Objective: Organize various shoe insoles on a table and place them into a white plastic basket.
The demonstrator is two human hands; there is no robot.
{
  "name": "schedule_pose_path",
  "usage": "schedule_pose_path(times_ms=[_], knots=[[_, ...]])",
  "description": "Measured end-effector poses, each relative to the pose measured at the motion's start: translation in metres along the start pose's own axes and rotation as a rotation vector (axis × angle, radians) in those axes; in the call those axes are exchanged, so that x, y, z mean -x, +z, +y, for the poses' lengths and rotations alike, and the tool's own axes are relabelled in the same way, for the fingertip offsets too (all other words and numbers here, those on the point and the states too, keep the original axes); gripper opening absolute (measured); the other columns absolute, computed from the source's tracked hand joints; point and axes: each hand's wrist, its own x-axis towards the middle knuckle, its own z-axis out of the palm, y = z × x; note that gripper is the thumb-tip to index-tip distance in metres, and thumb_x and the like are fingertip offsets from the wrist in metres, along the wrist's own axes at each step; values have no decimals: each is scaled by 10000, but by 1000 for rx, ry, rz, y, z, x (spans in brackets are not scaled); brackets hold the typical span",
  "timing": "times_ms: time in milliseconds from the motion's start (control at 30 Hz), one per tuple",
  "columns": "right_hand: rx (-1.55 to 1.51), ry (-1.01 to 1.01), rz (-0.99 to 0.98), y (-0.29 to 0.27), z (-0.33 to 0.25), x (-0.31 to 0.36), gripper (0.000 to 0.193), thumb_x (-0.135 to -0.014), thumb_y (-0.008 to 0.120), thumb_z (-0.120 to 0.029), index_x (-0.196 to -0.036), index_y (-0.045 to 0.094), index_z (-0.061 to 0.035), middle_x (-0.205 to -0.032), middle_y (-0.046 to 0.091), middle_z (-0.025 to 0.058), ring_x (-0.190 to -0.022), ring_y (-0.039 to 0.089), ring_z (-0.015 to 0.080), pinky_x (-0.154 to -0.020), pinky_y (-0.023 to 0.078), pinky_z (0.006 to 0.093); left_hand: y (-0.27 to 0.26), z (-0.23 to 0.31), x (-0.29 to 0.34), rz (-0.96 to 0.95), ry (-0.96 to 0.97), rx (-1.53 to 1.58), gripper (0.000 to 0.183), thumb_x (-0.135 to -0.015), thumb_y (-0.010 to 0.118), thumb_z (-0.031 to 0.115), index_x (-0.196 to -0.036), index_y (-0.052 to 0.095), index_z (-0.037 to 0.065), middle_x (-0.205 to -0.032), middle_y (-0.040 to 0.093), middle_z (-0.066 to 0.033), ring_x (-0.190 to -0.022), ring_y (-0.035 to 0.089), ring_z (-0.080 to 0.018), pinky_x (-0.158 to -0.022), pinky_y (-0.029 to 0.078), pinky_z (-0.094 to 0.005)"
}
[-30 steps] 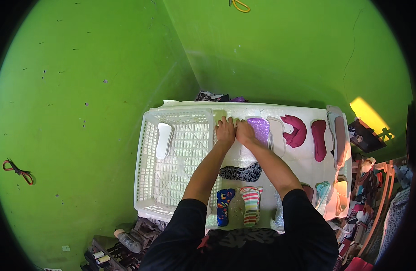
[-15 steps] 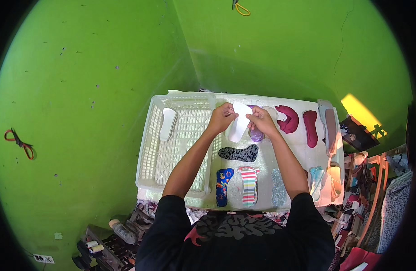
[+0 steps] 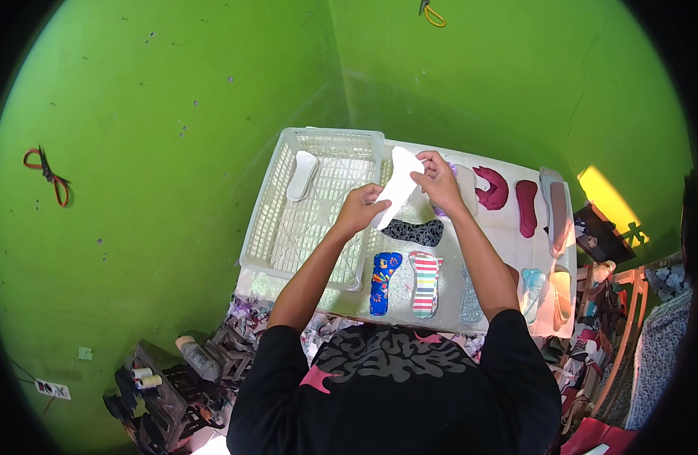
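Note:
A white insole-shaped piece [image 3: 400, 184] is held tilted above the table between my two hands. My left hand [image 3: 360, 209] pinches its lower edge, close to the basket's right side. With thumb and fingers, my right hand [image 3: 438, 183] grips the upper right edge. Below the piece lies a black patterned insole shape [image 3: 419, 233], partly covered by it. Nearer me are a blue printed one [image 3: 382, 285] and a striped one [image 3: 426, 285]. A purple item behind my right hand is mostly hidden. White insoles [image 3: 302, 174] are stacked inside the white plastic basket [image 3: 333, 133].
On the table's right lie a curled maroon piece [image 3: 492, 190], a straight maroon one [image 3: 526, 208] and long grey-brown pieces [image 3: 555, 214]. Glittery [image 3: 470, 300], light blue [image 3: 531, 291] and peach pieces [image 3: 561, 300] line the near right. Scissors [image 3: 48, 176] hang on the green wall.
The white piece has turned from nearly upright to a stronger slant. My left hand has slid down to its lower end, while my right hand keeps the upper part. The view has shifted.

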Motion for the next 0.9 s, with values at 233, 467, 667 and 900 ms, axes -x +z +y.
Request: schedule_pose_path(times_ms=[233,467,667,900], knots=[[18,-130,15,28,-15,3,273,-809,608,24,-1043,479,-34,-885,534,47,-736,552,92,-537,488,229,-17,4,28,96,-55,-48,319,-791,688,85,-1090,581,49,-845,642,-76,-771,619,-142,-681,489,-278],[-1,-192,35,48,1,-9,156,-801,585,42,-925,508,-11,-849,573,62,-651,580,101,-531,496,242,-38,5,56,145,-40,9,394,-765,674,23,-1133,543,71,-905,605,-70,-816,606,-149,-708,490,-288],[110,-231,-39,70,18,-26,70,-782,581,45,-826,591,-9,-741,596,20,-692,568,95,-637,470,247,-67,-23,69,200,111,-95,309,-743,692,12,-1020,562,57,-950,589,-68,-832,593,-143,-748,493,-300],[175,-224,-106,105,29,-54,122,-770,593,44,-869,631,-15,-789,626,38,-720,568,98,-675,470,240,-101,-33,82,236,-87,-93,172,-748,692,18,-897,606,11,-877,600,-78,-718,635,-147,-638,501,-271]])
